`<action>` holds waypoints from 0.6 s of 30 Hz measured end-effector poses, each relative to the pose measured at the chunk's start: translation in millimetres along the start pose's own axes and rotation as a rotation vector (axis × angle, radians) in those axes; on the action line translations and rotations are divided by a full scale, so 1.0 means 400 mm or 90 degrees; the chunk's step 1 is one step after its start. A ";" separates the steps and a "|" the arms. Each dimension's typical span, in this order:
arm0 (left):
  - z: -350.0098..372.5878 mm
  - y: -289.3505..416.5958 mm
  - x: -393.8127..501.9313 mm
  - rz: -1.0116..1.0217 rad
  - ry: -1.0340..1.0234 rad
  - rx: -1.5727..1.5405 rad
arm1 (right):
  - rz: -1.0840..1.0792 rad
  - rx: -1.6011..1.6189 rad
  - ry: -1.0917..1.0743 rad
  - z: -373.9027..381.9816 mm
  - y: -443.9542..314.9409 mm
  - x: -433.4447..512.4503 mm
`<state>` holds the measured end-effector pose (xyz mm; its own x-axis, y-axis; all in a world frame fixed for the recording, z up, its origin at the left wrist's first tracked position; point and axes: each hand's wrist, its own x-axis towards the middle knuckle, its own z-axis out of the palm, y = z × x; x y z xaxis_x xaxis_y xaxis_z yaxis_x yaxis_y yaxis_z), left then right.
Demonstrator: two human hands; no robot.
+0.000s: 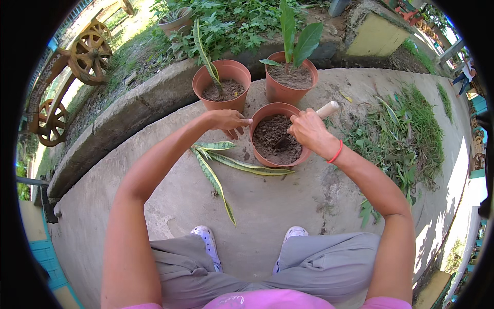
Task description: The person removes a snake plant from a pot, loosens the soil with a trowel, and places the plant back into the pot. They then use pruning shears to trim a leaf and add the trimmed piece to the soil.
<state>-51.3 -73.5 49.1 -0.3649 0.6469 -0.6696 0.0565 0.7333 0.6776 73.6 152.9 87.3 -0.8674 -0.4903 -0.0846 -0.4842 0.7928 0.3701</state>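
Observation:
Before me on the concrete stands a terracotta-coloured plant pot (256, 148) partly filled with loose brown soil (270, 133). My right hand (312, 129) is closed around a hand trowel by its pale handle (327, 109). Its dark blade (281, 143) is partly sunk in the soil. At the pot's left rim, my left hand (230, 121) touches the edge with a fingertip while other fingers hang apart; whether it pinches the rim is unclear. Just below that hand, cut snake plant leaves (214, 174) with yellow edges lie on the concrete.
Behind stand a pot with one upright snake plant leaf (222, 101) and a pot with a broad-leaved plant (287, 90). Pulled grass and weeds (409, 135) lie at right. A concrete curb (127, 104) borders the planting bed. Wooden wheels (89, 52) stand at left; a person (465, 73) is far right.

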 end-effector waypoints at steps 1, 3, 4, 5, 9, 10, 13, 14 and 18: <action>0.020 0.019 0.002 -0.008 0.006 0.001 | 0.010 0.016 -0.011 0.017 0.015 -0.002; 0.040 0.037 0.000 -0.011 0.028 -0.009 | 0.024 0.052 -0.030 0.028 0.046 0.008; 0.045 0.031 -0.001 -0.003 0.043 -0.022 | 0.036 0.097 -0.035 0.015 0.058 0.010; 0.049 0.025 -0.003 0.004 0.056 -0.034 | 0.048 0.092 -0.032 0.000 0.071 0.010; -0.028 -0.139 -0.017 0.056 0.130 0.158 | 0.052 0.092 -0.055 -0.030 0.068 0.026; -0.055 -0.208 -0.034 0.067 0.161 0.232 | 0.042 0.080 -0.068 -0.028 0.054 0.034; -0.031 -0.297 -0.060 -0.077 0.201 0.447 | 0.028 0.067 -0.085 0.001 0.046 0.046; -0.010 -0.317 -0.068 -0.155 0.204 0.517 | 0.027 0.066 -0.087 0.010 0.049 0.046; 0.072 -0.421 -0.092 -0.031 0.220 0.848 | 0.023 0.078 -0.083 0.005 0.048 0.058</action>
<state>-20.4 -214.7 -48.9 -0.5918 0.6741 -0.4419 0.8048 0.5255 -0.2761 43.9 157.4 90.8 -0.8881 -0.4160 -0.1954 -0.4559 0.8511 0.2602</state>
